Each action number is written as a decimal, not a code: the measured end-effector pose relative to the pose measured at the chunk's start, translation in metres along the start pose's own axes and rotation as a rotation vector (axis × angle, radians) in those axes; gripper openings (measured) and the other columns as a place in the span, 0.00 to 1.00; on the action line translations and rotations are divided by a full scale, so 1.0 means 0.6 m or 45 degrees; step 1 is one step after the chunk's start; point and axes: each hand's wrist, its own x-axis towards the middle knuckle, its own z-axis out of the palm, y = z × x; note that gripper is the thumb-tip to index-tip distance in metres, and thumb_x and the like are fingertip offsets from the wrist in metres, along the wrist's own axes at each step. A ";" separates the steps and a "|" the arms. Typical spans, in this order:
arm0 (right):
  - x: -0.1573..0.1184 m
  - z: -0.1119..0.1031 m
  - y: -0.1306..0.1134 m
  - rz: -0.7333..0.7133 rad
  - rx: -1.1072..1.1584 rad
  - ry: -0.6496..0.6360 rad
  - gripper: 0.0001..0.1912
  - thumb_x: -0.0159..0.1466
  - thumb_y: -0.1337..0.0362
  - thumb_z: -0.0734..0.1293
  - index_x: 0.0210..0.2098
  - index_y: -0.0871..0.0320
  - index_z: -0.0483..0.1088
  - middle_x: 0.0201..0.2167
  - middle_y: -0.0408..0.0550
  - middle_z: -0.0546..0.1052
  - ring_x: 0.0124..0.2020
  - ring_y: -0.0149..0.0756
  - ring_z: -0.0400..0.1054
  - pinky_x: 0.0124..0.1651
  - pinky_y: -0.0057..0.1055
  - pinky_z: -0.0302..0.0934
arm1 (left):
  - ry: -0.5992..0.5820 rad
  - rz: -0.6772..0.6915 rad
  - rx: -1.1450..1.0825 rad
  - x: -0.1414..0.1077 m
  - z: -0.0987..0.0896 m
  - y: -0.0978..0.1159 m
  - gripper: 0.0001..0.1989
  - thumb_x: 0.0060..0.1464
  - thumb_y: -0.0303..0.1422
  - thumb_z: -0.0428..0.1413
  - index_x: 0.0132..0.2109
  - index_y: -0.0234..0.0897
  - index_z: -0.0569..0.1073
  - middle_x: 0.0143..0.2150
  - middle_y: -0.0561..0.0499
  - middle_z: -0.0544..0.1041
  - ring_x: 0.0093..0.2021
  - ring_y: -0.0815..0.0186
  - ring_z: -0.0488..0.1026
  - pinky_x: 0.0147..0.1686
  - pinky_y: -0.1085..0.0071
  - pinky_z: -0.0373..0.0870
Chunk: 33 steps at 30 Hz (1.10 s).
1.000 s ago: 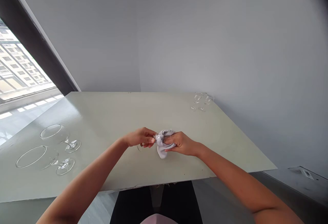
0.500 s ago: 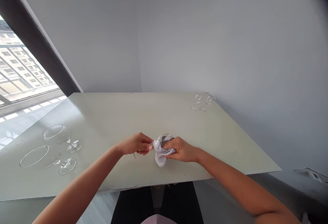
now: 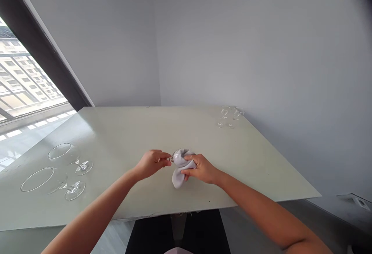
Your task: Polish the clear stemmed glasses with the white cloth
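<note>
Head view: our left hand (image 3: 151, 164) pinches the stem of a wine glass (image 3: 171, 159), held between both hands over the table (image 3: 122, 130), while our right hand (image 3: 202, 169) clenches a cloth (image 3: 180, 172) around its bowl, wiping.

Cloth (image 3: 181, 165): soft fabric, pale lilac-grey, matt, in crumpled folds.
Wine glass in the cloth (image 3: 172, 159): clear, smooth, shiny glass at the stem; the rest is mostly covered.
Wine glasses on the left (image 3: 84, 167): clear, smooth, glossy glass.
Far wine glasses (image 3: 229, 116): the same clear, glossy glass.
Tabletop (image 3: 122, 130): pale grey-green, smooth, glossy, with a bright sheen from the window.
Wall (image 3: 232, 52): smooth, matt, pale grey paint.
Window frame (image 3: 37, 48): dark, smooth; material too unclear to tell.
</note>
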 end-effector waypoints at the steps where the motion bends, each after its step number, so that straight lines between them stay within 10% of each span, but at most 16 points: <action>1: -0.003 -0.003 -0.003 -0.033 -0.086 -0.076 0.12 0.51 0.58 0.69 0.32 0.58 0.71 0.24 0.43 0.74 0.28 0.34 0.71 0.34 0.31 0.62 | -0.165 -0.002 -0.135 -0.001 -0.007 0.000 0.16 0.56 0.41 0.46 0.37 0.38 0.75 0.22 0.53 0.71 0.25 0.70 0.66 0.27 0.74 0.63; 3: -0.002 -0.010 -0.004 -0.036 -0.104 -0.135 0.10 0.51 0.59 0.70 0.30 0.58 0.71 0.25 0.43 0.74 0.29 0.34 0.71 0.36 0.31 0.63 | -0.324 0.012 -0.218 -0.001 -0.014 0.005 0.17 0.57 0.41 0.44 0.36 0.37 0.75 0.22 0.53 0.71 0.23 0.71 0.67 0.25 0.74 0.63; 8: 0.022 -0.002 0.015 0.110 0.501 0.207 0.15 0.49 0.59 0.71 0.33 0.61 0.69 0.19 0.40 0.71 0.18 0.28 0.66 0.23 0.25 0.58 | 0.425 0.135 0.479 0.005 0.003 0.016 0.12 0.56 0.34 0.49 0.45 0.41 0.72 0.38 0.47 0.75 0.42 0.61 0.69 0.50 0.55 0.59; 12: 0.018 0.007 0.011 0.100 0.577 0.196 0.16 0.51 0.59 0.70 0.37 0.60 0.69 0.19 0.39 0.71 0.17 0.26 0.64 0.23 0.24 0.57 | 0.482 0.313 0.551 0.009 0.003 0.011 0.11 0.56 0.35 0.49 0.42 0.40 0.72 0.31 0.48 0.74 0.34 0.67 0.68 0.43 0.63 0.64; 22: 0.009 -0.066 -0.046 -0.444 -1.089 -0.240 0.27 0.53 0.78 0.57 0.45 0.44 0.70 0.41 0.37 0.75 0.44 0.34 0.67 0.46 0.30 0.57 | -0.362 -0.377 -1.095 0.010 -0.004 0.016 0.19 0.45 0.46 0.55 0.32 0.32 0.74 0.20 0.54 0.62 0.20 0.73 0.59 0.23 0.73 0.63; 29: 0.008 -0.110 -0.069 -0.444 -0.992 -0.008 0.25 0.56 0.76 0.56 0.47 0.47 0.69 0.45 0.37 0.73 0.46 0.34 0.67 0.46 0.31 0.60 | -0.290 -0.575 -1.735 0.012 0.044 0.015 0.16 0.47 0.43 0.56 0.35 0.32 0.73 0.21 0.55 0.60 0.20 0.76 0.58 0.24 0.72 0.64; 33: 0.013 -0.141 -0.041 -0.442 -0.930 0.384 0.21 0.58 0.73 0.57 0.48 0.49 0.68 0.53 0.41 0.68 0.54 0.37 0.61 0.54 0.37 0.55 | -0.032 -0.705 -1.900 0.012 0.057 0.018 0.13 0.49 0.41 0.54 0.36 0.34 0.72 0.23 0.54 0.62 0.22 0.76 0.59 0.27 0.73 0.65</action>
